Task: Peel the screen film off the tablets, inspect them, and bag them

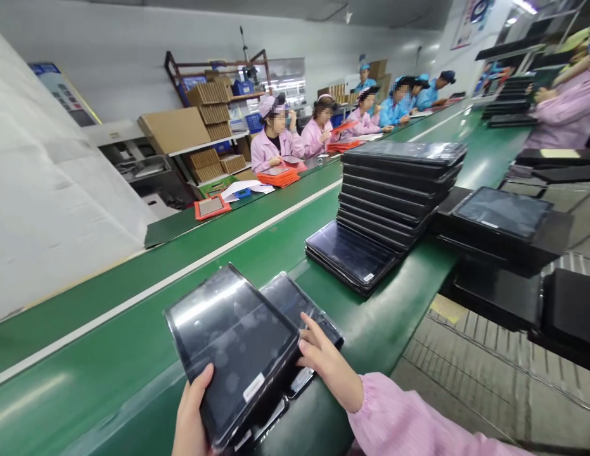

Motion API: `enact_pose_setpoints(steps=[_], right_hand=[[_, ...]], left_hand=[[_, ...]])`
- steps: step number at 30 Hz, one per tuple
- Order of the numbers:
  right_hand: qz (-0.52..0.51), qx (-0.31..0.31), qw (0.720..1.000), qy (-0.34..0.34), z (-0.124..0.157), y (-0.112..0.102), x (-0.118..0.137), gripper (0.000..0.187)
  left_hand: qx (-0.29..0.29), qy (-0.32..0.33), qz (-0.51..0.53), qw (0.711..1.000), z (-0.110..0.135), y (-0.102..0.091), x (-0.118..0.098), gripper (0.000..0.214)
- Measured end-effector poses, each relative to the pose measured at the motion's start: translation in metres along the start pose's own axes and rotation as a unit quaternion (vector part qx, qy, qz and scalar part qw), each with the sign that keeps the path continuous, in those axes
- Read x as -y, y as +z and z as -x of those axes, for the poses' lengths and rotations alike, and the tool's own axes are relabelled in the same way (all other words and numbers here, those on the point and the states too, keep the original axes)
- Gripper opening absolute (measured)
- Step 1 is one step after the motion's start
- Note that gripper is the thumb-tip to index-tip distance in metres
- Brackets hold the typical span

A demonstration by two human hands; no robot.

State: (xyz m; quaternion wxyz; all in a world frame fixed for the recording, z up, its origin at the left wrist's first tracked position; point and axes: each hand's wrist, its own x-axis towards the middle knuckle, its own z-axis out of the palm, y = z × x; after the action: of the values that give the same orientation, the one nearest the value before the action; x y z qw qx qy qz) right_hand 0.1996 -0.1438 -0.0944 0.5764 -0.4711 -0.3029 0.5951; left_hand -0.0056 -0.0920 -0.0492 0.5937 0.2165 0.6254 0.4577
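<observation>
My left hand (pixel 192 411) grips the lower edge of a black tablet in clear film (pixel 232 348), with the thumb on its front. My right hand (pixel 327 361) presses its fingers against the tablet's right side, above a second black tablet (pixel 295 304) that lies partly beneath it. A pink sleeve covers my right forearm. Ahead on the green conveyor belt (pixel 109 323) stands a tall, slightly leaning stack of black tablets (pixel 390 202). One more tablet (pixel 349 256) lies tilted at the stack's foot.
Black tablets on dark racks (pixel 499 215) line the belt's right side, where a co-worker in pink (pixel 565 111) handles one. Seated co-workers (pixel 275 130) work along the far side, near orange trays (pixel 278 177). Cardboard boxes fill shelves (pixel 213 136) behind them.
</observation>
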Motion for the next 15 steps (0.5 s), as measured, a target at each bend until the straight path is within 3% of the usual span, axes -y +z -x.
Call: enact_pose_setpoints(steps=[3,6,11,15], right_hand=[[-0.035,-0.089,0.994,-0.050,0.011,-0.026,0.001,0.086],[-0.005,-0.204,0.973,-0.108,0.024,-0.059,0.001,0.078],[0.031,-0.366,0.918,-0.147,0.051,-0.113,0.005,0.074],[0.033,-0.438,0.884,-0.161,0.058,-0.144,0.009,0.074]], left_hand=[[0.034,-0.008,0.046,0.998,0.003,0.056,-0.015,0.016],[0.111,0.020,0.066,0.991,0.004,0.120,-0.013,0.013],[0.238,0.002,0.116,0.964,0.006,0.227,0.025,0.024],[0.291,-0.004,0.081,0.953,0.003,0.300,0.058,0.032]])
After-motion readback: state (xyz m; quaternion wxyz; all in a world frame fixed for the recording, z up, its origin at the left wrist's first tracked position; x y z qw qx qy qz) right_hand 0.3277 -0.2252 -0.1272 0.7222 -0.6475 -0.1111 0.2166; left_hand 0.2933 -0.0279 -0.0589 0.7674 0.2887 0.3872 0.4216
